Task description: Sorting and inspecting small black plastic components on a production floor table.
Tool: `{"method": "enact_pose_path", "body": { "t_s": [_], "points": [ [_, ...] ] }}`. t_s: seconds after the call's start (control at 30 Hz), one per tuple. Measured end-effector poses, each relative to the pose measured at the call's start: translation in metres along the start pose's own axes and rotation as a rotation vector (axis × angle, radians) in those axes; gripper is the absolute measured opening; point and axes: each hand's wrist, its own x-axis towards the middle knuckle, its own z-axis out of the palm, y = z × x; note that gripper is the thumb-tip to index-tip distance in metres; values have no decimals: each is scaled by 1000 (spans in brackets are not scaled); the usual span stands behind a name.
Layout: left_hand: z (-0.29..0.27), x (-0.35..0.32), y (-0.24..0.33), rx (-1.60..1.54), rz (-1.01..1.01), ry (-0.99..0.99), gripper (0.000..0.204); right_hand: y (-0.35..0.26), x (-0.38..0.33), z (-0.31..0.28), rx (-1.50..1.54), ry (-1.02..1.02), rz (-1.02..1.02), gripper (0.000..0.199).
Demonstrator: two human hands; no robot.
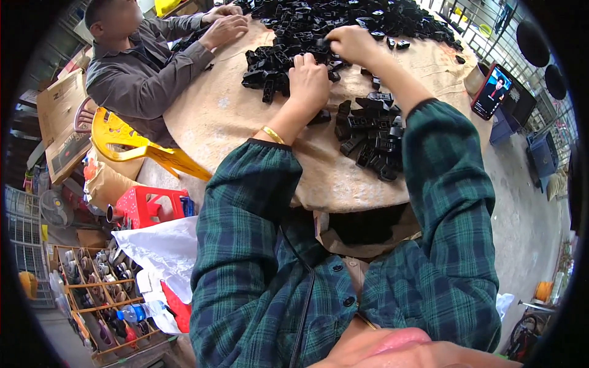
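Small black plastic parts (368, 37) lie heaped over the far side of a round table (208, 132) with a beige cloth. My left hand (310, 83) rests at the near edge of this heap, fingers curled down; what they hold, if anything, is hidden beneath them. Just to its right and a little farther off, my right hand (356, 46) has thumb and fingers pinched together on a small black plastic part at its left side. A second, smaller pile of black parts (371, 135) sits nearer me, between my forearms.
Across the table at the left, a person in a grey jacket (132, 80) has both hands by the heap. A phone (491, 92) stands upright at the right edge. Left of the table are a yellow chair (123, 138), a red stool (144, 205) and a shoe rack (101, 294).
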Motion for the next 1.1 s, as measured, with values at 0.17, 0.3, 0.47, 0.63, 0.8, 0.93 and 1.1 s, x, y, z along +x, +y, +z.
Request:
{"method": "enact_pose_path", "body": {
  "t_s": [0.17, 0.3, 0.47, 0.63, 0.8, 0.93, 1.1],
  "points": [
    [-3, 4, 9, -310, 75, 296, 20, 11, -47, -54, 802, -324, 369, 20],
    [-13, 4, 21, -762, -183, 160, 23, -13, -85, -60, 1067, -260, 559, 25],
    [-14, 4, 29, -1325, -243, 24, 19, -8, -87, -46, 938, -86, 389, 21],
    [-13, 6, 23, -1748, -407, -12, 18, -16, -89, -46, 853, 68, 221, 17],
    [-16, 9, 18, -1817, -257, -124, 34, -16, -92, -52, 1067, -18, 348, 18],
    [-19, 7, 21, -1638, -215, -27, 32, -19, -93, -56, 858, -32, 293, 21],
    [-23, 5, 24, -1492, -192, 19, 29, -27, -95, -55, 660, 131, 212, 19]
  ]
}}
